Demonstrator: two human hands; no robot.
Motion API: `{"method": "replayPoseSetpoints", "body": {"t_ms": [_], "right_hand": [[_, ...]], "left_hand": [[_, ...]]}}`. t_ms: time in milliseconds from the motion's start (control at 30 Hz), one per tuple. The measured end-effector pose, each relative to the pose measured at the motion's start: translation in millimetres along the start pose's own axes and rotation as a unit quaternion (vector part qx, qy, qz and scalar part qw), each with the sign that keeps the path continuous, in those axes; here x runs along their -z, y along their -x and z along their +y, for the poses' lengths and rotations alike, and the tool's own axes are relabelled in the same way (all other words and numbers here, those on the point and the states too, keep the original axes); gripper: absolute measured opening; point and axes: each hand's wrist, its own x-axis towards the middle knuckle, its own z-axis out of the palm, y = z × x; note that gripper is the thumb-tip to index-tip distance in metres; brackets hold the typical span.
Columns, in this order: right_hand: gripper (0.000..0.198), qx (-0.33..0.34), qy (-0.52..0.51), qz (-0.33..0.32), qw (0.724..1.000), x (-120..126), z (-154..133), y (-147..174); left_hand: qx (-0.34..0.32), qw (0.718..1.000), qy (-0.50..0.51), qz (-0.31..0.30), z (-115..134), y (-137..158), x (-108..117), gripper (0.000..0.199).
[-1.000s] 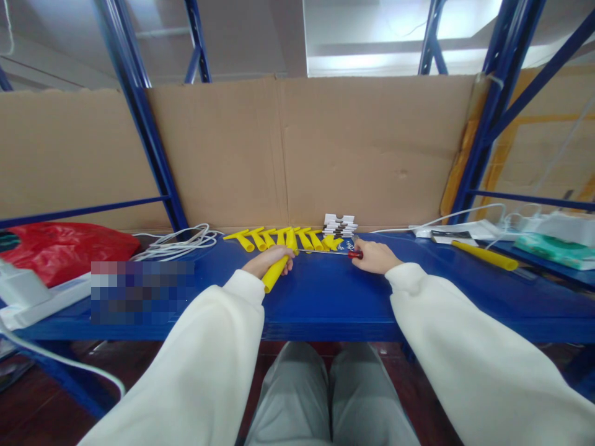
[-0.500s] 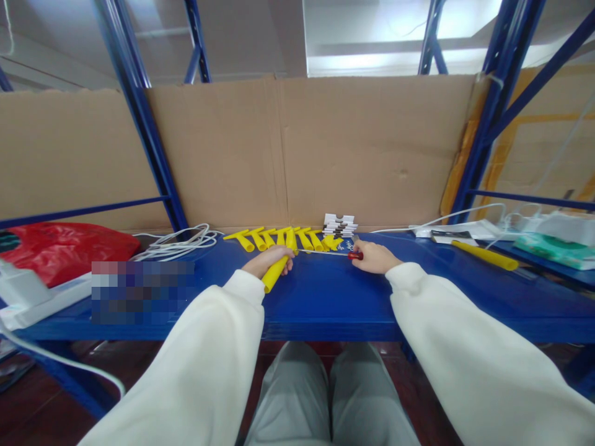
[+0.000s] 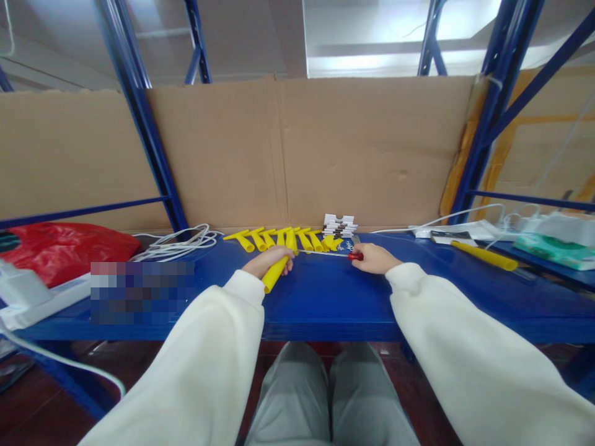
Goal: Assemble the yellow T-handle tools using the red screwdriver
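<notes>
My left hand (image 3: 268, 262) is closed around a yellow tube-shaped handle (image 3: 276, 276), its open end pointing toward me. In my right hand (image 3: 372, 258) is the red grip of a screwdriver (image 3: 355, 256). The thin metal shaft runs left across the blue tabletop, and its tip meets the yellow handle's far end by my left fingers. What exactly the tip touches is too small to make out. Behind my hands, several yellow T-shaped pieces (image 3: 243, 240) lie in a row along the cardboard.
A stack of small white boxes (image 3: 339, 225) stands against the cardboard wall (image 3: 362, 148). White cable (image 3: 193, 241), a red plastic bag (image 3: 74, 248) and a power strip (image 3: 51, 303) are at left. Another yellow handle (image 3: 486, 256) and a green packet (image 3: 555, 249) lie at right. Blue posts rise on both sides.
Hardly anything differs. The red screwdriver grip looks slightly turned in my right hand, while my left hand and the yellow handle stay in place.
</notes>
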Motion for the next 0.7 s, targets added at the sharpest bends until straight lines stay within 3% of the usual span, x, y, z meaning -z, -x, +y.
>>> {"method": "replayPoseSetpoints", "body": {"t_ms": [367,700], "right_hand": [[0.015,-0.006,0.003,-0.006,1.0,2,-1,1],[0.008,0.081,-0.064,0.005,0.995,-7,10,-5]], "left_hand": [[-0.004,1.0,-0.004,-0.015,3,3,0,0.02],[-0.007,1.0,-0.008,-0.003,6,7,-2,0.023]]}}
